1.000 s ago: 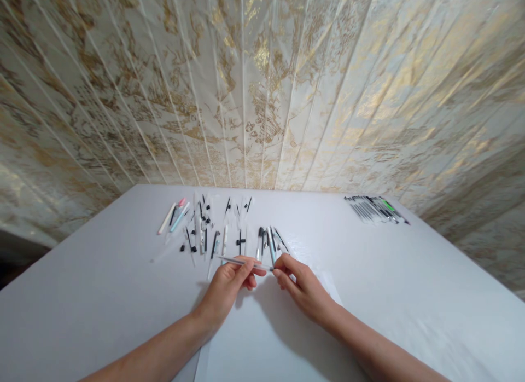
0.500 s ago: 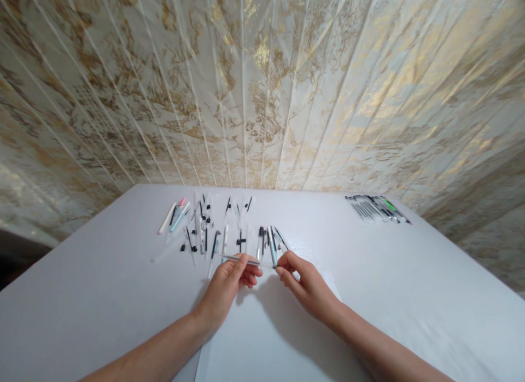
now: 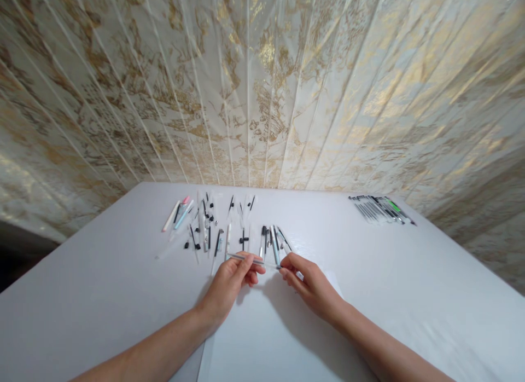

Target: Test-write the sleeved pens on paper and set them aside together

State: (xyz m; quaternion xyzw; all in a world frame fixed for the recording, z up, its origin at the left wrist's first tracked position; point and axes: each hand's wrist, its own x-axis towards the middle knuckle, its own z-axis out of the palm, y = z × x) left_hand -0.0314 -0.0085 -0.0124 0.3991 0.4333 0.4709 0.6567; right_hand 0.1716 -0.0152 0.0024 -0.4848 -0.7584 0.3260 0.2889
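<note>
A thin pen (image 3: 270, 265) with a grey stretch and a clear stretch lies nearly level between my hands, above the near edge of the pen parts. My left hand (image 3: 233, 275) is closed around its grey part, thumb on top. At the pen's right end, my right hand (image 3: 309, 278) pinches the dark tip between thumb and fingers. Just beyond the hands are a light blue pen barrel (image 3: 274, 245) and several dark and clear pen parts. Small black caps (image 3: 244, 240) lie among them.
Loose pen parts (image 3: 209, 237) are scattered at the back left, beside white, pink and light blue pens (image 3: 183, 215). A row of dark-and-clear pens (image 3: 375, 209) lies at the far right. A white sheet (image 3: 254, 349) covers the table (image 3: 410, 283) under my arms. A gold-patterned curtain hangs behind.
The view has shifted slightly, so the things on the table appear a little to the right. Both hands keep their hold on the pen, with little other visible movement.
</note>
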